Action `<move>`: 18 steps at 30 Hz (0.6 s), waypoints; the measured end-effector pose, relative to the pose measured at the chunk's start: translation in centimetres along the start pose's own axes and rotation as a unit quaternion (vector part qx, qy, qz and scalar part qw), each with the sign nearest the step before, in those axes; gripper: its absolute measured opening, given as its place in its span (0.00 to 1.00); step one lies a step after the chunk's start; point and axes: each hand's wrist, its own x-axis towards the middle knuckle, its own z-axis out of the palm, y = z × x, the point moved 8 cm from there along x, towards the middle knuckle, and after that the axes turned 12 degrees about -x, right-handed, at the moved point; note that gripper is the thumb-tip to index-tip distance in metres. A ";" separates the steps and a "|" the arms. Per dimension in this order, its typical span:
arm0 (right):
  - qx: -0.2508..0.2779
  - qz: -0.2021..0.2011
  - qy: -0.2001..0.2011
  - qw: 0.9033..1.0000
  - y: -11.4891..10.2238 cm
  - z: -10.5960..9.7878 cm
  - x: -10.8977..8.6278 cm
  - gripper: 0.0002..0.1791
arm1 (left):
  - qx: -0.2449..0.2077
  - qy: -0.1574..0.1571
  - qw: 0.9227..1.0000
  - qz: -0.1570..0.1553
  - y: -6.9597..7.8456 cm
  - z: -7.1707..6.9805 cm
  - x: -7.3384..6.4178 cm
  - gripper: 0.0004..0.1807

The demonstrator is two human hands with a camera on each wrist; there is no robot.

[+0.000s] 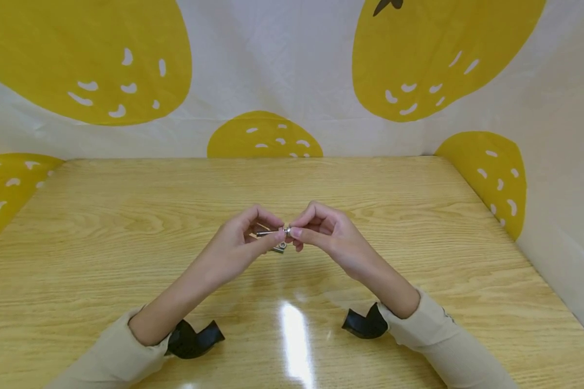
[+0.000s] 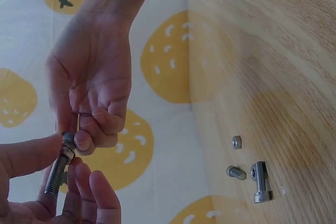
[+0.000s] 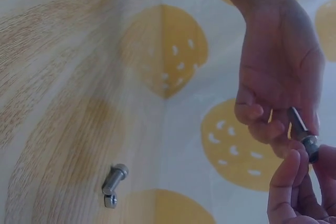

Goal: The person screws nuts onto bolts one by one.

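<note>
Above the table, both hands meet at a metal bolt (image 2: 54, 176), whose threaded shank points toward the left palm. A hex nut (image 2: 68, 152) sits on the thread close to the bolt head. My left hand (image 1: 231, 246) pinches around the nut between thumb and finger. From the other side, the right hand (image 1: 340, 237) holds the head end with thumb and fingertips. In the right wrist view the same bolt's shank (image 3: 297, 119) shows beside the left fingers, while the fingertips partly cover its head.
Below the hands, another bolt (image 2: 261, 184) lies on the wooden table (image 1: 126, 216), with a loose nut (image 2: 237, 142) and a short metal piece (image 2: 236, 172) nearby. A white cloth (image 1: 272, 65) with yellow fruit prints hangs behind and beside the table. Black straps (image 1: 194, 340) hang at both cuffs.
</note>
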 end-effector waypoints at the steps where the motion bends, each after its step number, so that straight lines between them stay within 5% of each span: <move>1: 0.001 0.000 0.000 1.000 0.0 0.0 0.0 0.03 | -0.009 0.002 1.000 0.000 0.0 0.0 0.0 0.12; 5: -0.001 -0.002 -0.001 1.000 -0.1 0.0 0.0 0.03 | -0.029 0.007 1.000 -0.007 0.0 -0.2 -0.1 0.17; 12: 0.000 -0.008 -0.001 1.000 -0.1 0.1 0.0 0.04 | 0.046 0.002 0.999 -0.019 -0.3 0.0 0.0 0.16; 18: -0.003 -0.007 0.001 1.000 0.1 0.1 0.0 0.04 | 0.007 0.002 1.000 0.002 0.1 0.1 -0.1 0.14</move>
